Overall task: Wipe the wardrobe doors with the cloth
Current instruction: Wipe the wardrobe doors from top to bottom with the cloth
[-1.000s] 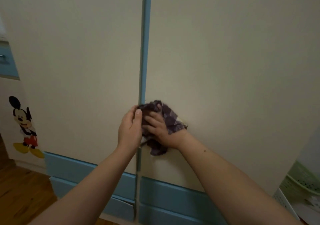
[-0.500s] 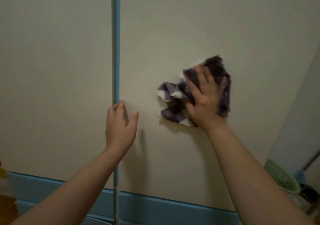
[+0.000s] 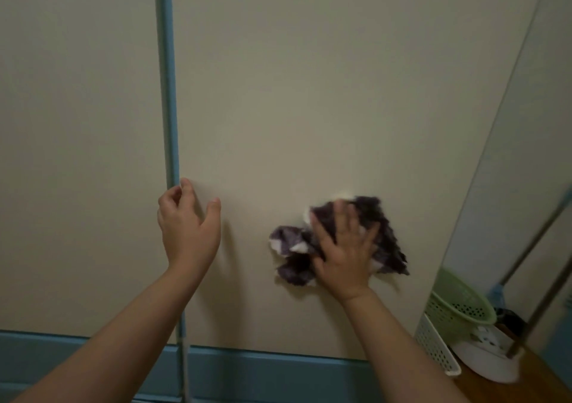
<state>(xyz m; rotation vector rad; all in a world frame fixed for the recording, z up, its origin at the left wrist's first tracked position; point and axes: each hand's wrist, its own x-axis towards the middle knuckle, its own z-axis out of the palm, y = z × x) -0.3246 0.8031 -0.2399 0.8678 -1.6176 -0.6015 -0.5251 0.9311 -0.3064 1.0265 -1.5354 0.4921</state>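
The cloth (image 3: 385,241) is a crumpled rag checked in dark purple and white, bunched into loose folds with a few white patches showing at its left and top. It lies flat against the cream right wardrobe door (image 3: 309,93), in that door's lower half, nearer its right edge than its left and well above its bottom edge. The right hand (image 3: 343,251) presses on the middle of the cloth with the palm down; its fingers (image 3: 339,216) are straight and spread apart, pinning the fabric to the panel rather than curling round it, and folds of cloth stick out to both sides of the hand. The left hand (image 3: 185,229) holds nothing. Its fingers (image 3: 186,186) are loosely bent, with the tips touching the right door at its left edge, just beside the blue vertical strip (image 3: 167,93) that separates it from the left wardrobe door (image 3: 77,124); the thumb stands apart from them, out over the panel. Whether the tips hook round the door's edge cannot be told. A blue plinth (image 3: 263,368) runs below both doors. Past the right door's right edge, a green basket (image 3: 458,303) sits above a white perforated basket (image 3: 433,347) on the wooden floor (image 3: 495,390), with long handles (image 3: 532,247) leaning beside them.
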